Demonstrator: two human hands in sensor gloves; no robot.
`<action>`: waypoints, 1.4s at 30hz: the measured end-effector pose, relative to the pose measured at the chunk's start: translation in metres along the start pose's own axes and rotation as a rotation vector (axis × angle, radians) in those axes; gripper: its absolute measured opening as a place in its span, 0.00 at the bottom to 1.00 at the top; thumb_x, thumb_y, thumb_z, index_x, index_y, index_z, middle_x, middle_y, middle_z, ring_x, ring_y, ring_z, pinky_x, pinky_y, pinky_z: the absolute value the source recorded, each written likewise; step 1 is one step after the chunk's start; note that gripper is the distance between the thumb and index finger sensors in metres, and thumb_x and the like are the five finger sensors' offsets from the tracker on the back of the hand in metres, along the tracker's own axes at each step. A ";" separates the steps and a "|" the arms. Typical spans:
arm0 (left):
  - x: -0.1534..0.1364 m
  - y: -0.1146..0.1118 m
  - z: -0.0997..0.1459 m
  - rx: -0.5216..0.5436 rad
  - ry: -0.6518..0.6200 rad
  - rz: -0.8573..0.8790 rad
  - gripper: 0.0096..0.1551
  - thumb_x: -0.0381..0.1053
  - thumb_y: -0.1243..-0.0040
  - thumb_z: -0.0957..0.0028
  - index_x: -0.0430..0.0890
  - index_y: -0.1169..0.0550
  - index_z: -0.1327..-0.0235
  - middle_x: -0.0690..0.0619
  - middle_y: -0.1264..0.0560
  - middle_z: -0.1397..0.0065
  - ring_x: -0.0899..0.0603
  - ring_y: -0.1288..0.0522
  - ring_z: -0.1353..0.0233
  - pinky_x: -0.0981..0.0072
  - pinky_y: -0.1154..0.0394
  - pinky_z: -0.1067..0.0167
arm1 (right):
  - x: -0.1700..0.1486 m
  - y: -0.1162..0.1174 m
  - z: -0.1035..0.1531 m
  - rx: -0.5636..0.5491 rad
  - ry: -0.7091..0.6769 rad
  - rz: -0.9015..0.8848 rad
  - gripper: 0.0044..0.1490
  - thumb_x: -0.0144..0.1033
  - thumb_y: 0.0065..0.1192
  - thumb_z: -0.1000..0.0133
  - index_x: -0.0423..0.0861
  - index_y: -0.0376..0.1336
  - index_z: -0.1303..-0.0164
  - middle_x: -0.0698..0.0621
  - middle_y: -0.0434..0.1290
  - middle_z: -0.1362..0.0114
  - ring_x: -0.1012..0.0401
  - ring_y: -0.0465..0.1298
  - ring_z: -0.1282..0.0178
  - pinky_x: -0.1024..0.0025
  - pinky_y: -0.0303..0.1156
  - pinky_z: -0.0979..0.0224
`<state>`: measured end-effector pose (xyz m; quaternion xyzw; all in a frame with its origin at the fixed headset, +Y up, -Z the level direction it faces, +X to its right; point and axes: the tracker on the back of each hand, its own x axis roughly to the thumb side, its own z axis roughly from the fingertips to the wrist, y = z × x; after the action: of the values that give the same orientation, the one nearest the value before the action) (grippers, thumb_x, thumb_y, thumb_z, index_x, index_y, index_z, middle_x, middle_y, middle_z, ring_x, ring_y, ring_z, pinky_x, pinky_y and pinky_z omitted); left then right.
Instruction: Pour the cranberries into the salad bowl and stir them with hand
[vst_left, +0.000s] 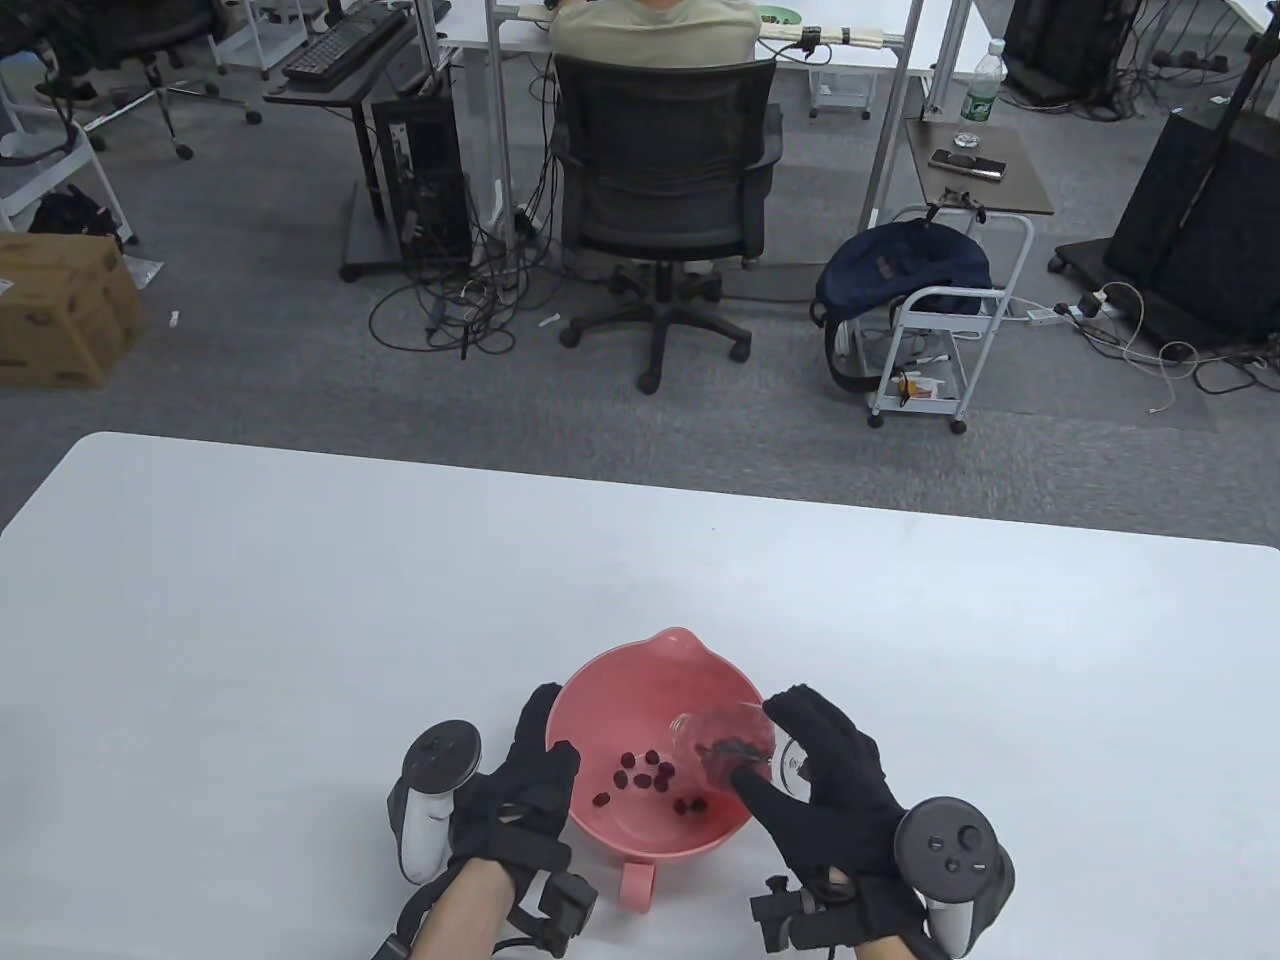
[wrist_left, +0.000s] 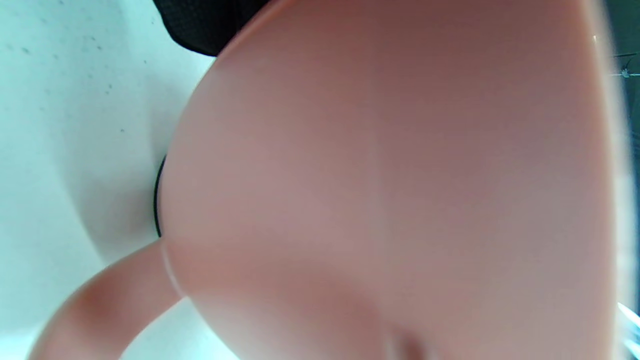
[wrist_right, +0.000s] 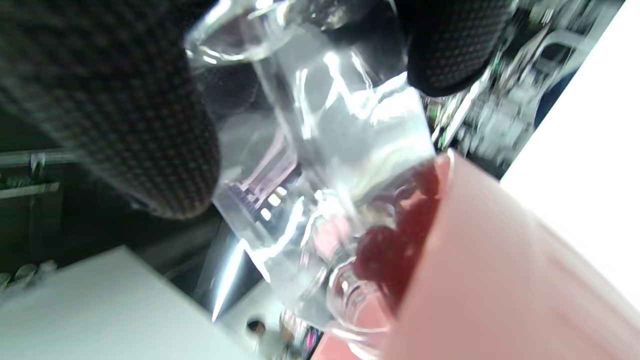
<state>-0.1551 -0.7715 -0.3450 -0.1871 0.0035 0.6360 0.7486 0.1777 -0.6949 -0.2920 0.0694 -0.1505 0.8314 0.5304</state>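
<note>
Pink salad bowl (vst_left: 600, 690) steadied by left hand (vst_left: 525, 790); right hand (vst_left: 830, 790) grips tilted glass (vst_left: 725, 745) over cranberries (vst_left: 650, 775).

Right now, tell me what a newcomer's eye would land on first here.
The pink salad bowl near the table's front edge, with dark red cranberries scattered on its bottom. Over its right rim, the right hand tips a clear glass with berries inside. The left hand rests against the bowl's left side.

A white table (vst_left: 300, 600) with rounded corners carries a pink bowl (vst_left: 600, 700) near its front edge, the bowl standing upright with a spout on its far side and a small handle on its near side.
</note>
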 end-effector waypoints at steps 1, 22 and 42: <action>0.000 0.000 0.000 0.002 0.000 -0.002 0.39 0.53 0.57 0.33 0.61 0.59 0.17 0.44 0.52 0.10 0.31 0.46 0.15 0.41 0.38 0.22 | -0.001 0.001 0.001 -0.010 0.010 -0.082 0.45 0.59 0.86 0.59 0.69 0.63 0.31 0.54 0.68 0.20 0.50 0.68 0.27 0.54 0.75 0.33; 0.000 0.001 0.000 0.007 -0.001 -0.010 0.39 0.51 0.56 0.33 0.61 0.59 0.17 0.44 0.52 0.10 0.31 0.45 0.15 0.41 0.38 0.22 | 0.003 -0.002 0.002 -0.130 0.009 -0.005 0.42 0.56 0.87 0.59 0.68 0.66 0.34 0.52 0.67 0.20 0.49 0.67 0.27 0.51 0.75 0.33; 0.001 0.001 0.001 0.013 -0.005 -0.017 0.40 0.50 0.55 0.34 0.59 0.59 0.17 0.44 0.52 0.10 0.31 0.46 0.15 0.41 0.38 0.23 | 0.007 0.012 0.005 0.040 -0.041 0.002 0.43 0.61 0.85 0.59 0.69 0.64 0.33 0.55 0.69 0.21 0.53 0.70 0.28 0.56 0.77 0.34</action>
<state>-0.1562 -0.7704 -0.3448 -0.1804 0.0042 0.6300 0.7553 0.1636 -0.6954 -0.2872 0.0971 -0.1448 0.8331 0.5250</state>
